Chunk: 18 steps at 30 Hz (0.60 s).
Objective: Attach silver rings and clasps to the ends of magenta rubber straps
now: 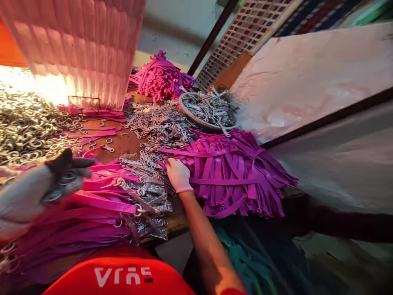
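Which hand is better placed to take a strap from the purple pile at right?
Right, I'd judge: the right hand is at the left edge of the purple pile. The left hand is farther off, above the pink straps, and appears to hold metal rings.

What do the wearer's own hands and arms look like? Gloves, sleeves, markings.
Left hand: pale grey glove, dark on some of the fingers; blurred, no marking readable. Right hand: plain whitish glove ending at the wrist, no marking visible. Right forearm is bare, with a red sleeve edge above it. No cables seen.
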Tool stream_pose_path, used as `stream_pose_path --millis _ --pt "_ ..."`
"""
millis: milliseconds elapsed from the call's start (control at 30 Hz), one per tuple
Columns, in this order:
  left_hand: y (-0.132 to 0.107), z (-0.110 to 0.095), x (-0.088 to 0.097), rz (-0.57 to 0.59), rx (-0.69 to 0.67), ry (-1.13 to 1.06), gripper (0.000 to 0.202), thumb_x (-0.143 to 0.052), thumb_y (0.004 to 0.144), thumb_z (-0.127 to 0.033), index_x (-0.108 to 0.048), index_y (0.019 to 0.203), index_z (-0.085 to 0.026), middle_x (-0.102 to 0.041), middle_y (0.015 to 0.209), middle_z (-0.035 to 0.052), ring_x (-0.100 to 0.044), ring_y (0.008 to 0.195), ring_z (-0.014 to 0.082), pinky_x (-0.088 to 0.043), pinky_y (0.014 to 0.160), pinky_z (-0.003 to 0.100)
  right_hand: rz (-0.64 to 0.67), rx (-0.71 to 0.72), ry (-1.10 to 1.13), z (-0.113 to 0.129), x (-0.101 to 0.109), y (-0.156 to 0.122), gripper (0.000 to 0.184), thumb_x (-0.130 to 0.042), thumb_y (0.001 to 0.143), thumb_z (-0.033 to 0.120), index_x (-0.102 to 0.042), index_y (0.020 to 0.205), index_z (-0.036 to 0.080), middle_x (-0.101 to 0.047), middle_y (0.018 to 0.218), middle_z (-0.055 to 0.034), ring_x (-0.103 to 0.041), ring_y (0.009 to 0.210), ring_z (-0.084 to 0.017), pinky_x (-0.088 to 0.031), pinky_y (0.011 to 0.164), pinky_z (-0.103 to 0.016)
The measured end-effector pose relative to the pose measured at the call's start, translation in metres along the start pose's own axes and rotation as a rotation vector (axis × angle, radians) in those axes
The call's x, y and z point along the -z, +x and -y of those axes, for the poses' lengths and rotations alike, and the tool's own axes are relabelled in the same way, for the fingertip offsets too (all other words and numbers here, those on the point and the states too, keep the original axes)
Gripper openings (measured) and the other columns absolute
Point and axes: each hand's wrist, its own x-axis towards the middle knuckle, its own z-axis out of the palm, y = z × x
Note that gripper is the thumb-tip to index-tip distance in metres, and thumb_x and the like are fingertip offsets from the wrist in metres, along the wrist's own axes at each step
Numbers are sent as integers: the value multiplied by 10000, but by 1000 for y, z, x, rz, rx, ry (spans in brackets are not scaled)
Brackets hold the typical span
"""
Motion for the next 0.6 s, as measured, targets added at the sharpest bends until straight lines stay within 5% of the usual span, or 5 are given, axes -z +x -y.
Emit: stream_pose_path --millis 67,167,300,500,600 --pt "9 -4 -26 13 160 -235 595 -484 943 -675 -695 1203 -183 -765 1031 129 -490 488 79 -301 335 167 18 -30 -78 3 -17 10 266 -495 994 190 -677 1145 68 -673 1160 -253 -665 1077 -281 -499 896 -362" --pt "12 -1 -47 124 190 -397 472 -635 894 -513 -709 1155 -127 -739 1123 195 -520 524 83 -250 336 164 33 -51 -167 7 -32 6 313 -428 1005 161 -629 1216 46 -624 1210 -291 -652 1125 -325 -508 873 -387" --pt "-1 16 -51 179 64 -311 418 -710 829 -303 -687 1208 -128 -747 992 140 -489 513 55 -280 390 146 68 -65 -191 5 -36 1 311 -444 997 178 -623 1221 57 -646 1169 -270 -686 1054 -333 -516 832 -395" --pt "-15 32 -54 148 -53 -43 366 -577 959 -464 -704 929 -122 -584 560 5 -383 417 50 -276 406 165 7 -40 -75 2 -33 1 341 -392 968 159 -673 1143 76 -702 1123 -236 -682 1057 -297 -488 899 -385" --pt "-21 35 -55 128 -74 19 412 -606 931 -513 -657 794 -127 -598 580 18 -420 426 59 -304 418 181 -81 18 65 5 -20 -5 396 -338 935 164 -667 1144 93 -702 1182 -208 -641 1140 -273 -478 944 -362"
